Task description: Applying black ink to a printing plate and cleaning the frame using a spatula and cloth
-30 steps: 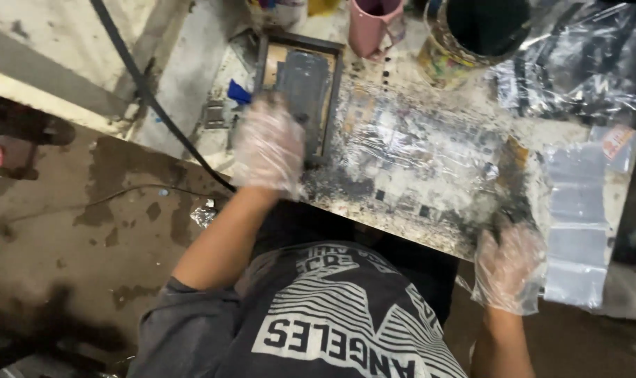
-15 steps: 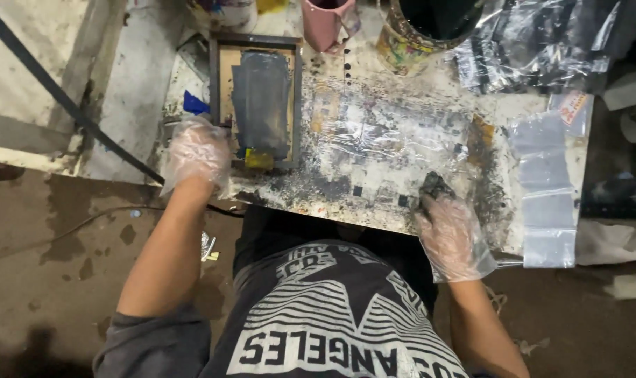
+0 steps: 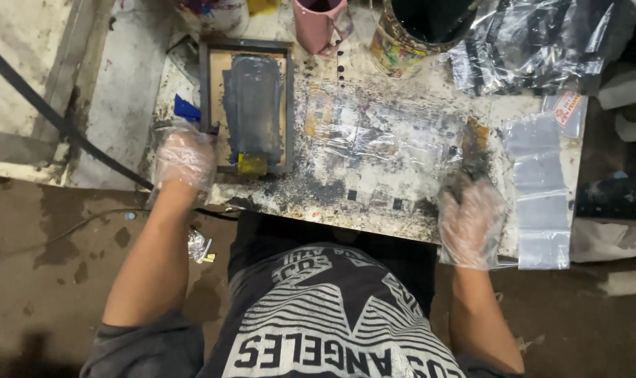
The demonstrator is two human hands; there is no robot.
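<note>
Screen frame: dark wooden rectangle lying flat near the table's left edge, its mesh smeared with grey ink, a yellow patch at its near end.
Table: ink-stained top, partly under clear plastic film.
Plastic bags: clear, stacked along the right edge, running to the near right corner.
Paint can: open, dark inside, at the far edge.
Pink mug: at the far edge, between frame and can.
Left hand: gloved in clear plastic, fingers curled on the frame's near left corner, holding it.
Right hand: gloved, closed around a dark ink-caked tool at the near edge; the tool is too blurred to name.
</note>
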